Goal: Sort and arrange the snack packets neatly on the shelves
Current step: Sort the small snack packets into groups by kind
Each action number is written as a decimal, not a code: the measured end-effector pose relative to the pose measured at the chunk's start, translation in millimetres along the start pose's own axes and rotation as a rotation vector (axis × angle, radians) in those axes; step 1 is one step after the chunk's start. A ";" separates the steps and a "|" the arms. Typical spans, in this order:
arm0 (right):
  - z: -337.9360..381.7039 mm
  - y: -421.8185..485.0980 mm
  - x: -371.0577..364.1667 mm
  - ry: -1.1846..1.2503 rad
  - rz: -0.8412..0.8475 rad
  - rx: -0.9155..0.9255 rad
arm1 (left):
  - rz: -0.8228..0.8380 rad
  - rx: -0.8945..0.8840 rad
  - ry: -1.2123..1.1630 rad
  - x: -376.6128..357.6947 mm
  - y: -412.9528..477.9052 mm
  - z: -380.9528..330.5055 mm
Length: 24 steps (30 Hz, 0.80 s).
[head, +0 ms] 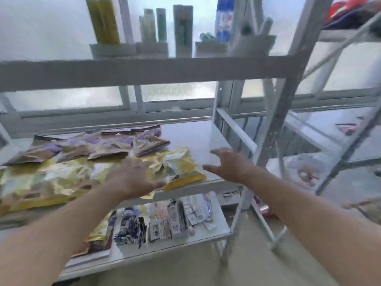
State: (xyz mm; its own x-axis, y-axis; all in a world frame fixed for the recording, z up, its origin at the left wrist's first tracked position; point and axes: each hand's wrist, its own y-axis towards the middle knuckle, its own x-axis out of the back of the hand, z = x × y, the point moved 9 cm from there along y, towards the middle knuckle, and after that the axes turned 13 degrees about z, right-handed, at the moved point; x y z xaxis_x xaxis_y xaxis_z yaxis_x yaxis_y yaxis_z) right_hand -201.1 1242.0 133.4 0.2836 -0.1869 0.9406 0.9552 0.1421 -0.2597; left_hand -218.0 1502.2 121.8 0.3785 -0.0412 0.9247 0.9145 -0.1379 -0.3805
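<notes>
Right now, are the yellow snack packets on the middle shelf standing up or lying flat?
Lying flat. The yellow snack packets overlap in a loose heap on the middle shelf, faces up; the left hand is stretched over them.

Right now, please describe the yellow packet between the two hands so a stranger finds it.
Find the middle shelf of the grey rack. Yellow packets lie along its front, brown-and-purple ones behind. It is the rightmost yellow packet, its corner overhanging the front edge.

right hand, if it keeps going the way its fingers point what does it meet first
Right hand points up-left over bare shelf; probably the purple-brown packets first, though depth is unclear.
</notes>
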 end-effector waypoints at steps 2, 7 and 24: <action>-56.0 -63.8 -9.3 0.063 0.050 -0.074 | 0.052 -0.101 0.017 -16.9 -30.3 -61.8; -182.6 -211.1 -28.2 0.250 0.122 -0.272 | 0.145 -0.318 -0.063 -39.3 -75.0 -207.6; -559.3 -463.2 -12.6 0.471 -0.003 -0.681 | 0.212 -0.672 0.118 -29.1 -100.4 -693.7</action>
State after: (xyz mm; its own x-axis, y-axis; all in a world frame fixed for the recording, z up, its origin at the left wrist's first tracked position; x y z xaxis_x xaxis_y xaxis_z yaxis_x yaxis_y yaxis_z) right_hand -599.6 634.9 119.5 0.1425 -0.5953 0.7907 0.7558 -0.4504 -0.4753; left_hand -420.1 830.8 143.1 0.4857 -0.2362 0.8416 0.5226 -0.6934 -0.4961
